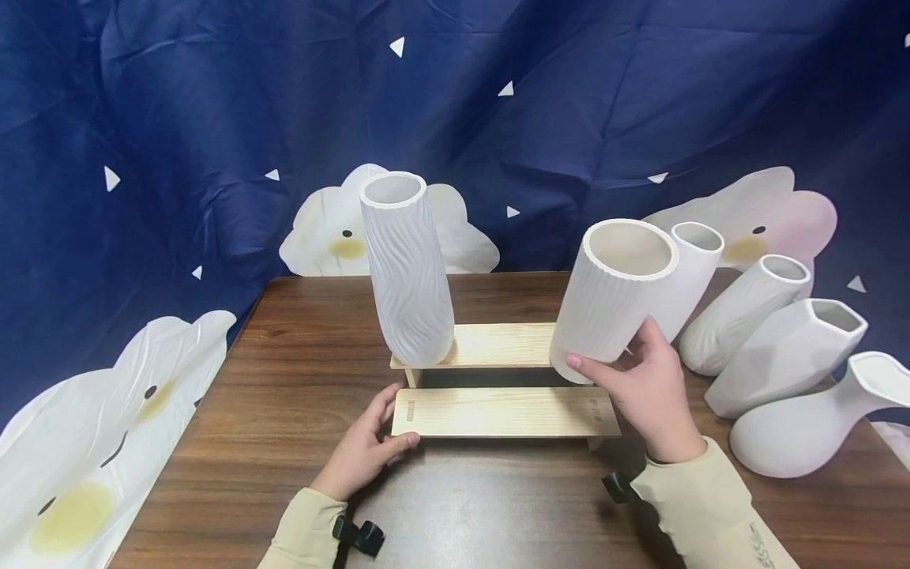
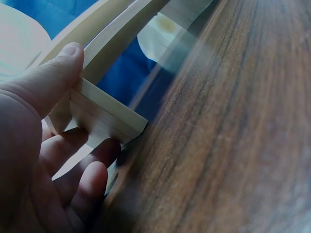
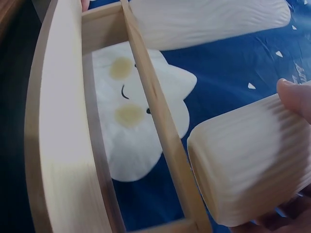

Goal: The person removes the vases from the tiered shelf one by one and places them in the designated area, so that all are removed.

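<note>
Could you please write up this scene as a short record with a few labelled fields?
Surface: wooden table, blue flowered backdrop behind
Stand: two-step wooden stand in the middle of the table
Left hand: left hand grips the stand's lower step at its left end
Right hand: right hand holds a ribbed vase, tilted, at the upper step's right end
On stand: wavy vase on the upper step, left end
Aside: four white vases on the table at right

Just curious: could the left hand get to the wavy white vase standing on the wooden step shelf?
Probably yes. The left hand grips the wooden shelf at its left end, and the wavy vase stands just above it, nothing between.
</note>
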### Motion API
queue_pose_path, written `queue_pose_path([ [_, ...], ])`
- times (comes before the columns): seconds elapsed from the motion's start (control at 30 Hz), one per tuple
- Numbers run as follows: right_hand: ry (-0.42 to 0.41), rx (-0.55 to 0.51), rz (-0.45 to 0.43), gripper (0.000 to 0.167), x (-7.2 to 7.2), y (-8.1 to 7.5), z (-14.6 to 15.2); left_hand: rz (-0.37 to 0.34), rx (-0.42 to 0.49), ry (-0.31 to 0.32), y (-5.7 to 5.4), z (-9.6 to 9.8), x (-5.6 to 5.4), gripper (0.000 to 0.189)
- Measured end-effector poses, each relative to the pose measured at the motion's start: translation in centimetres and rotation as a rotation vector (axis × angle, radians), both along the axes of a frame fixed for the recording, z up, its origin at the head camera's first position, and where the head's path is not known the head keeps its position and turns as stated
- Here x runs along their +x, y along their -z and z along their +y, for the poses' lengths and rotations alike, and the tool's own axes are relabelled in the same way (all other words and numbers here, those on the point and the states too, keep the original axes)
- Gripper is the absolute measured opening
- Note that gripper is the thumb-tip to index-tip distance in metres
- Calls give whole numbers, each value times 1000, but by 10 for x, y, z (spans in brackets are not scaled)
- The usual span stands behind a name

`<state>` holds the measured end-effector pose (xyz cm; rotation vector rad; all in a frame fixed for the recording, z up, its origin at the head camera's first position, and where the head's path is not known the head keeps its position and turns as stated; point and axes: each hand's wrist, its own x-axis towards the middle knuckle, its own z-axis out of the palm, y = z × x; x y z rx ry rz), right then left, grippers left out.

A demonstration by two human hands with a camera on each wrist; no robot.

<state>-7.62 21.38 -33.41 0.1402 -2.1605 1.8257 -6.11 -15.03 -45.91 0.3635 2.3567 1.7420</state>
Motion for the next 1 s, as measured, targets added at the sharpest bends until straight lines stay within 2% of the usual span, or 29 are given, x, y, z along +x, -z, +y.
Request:
queue_pose_path([
  [0.2, 17, -98, 14, 76, 7, -3, 14, 3, -14, 7, 0, 0, 1, 86],
  [0.47, 67, -133, 58, 73, 7, -2, 34, 20, -38, 18, 0, -1, 1, 85],
  [0.63, 145, -134, 42, 68, 6, -1, 44, 26, -44, 16, 0, -1, 1, 85],
  [0.87, 218, -192, 5, 66, 4, 3, 58, 38, -69, 8, -2, -1, 1, 84],
  [1.0, 265, -164, -17, 67, 4, 7, 65, 34, -76, -17, -3, -1, 1, 84],
])
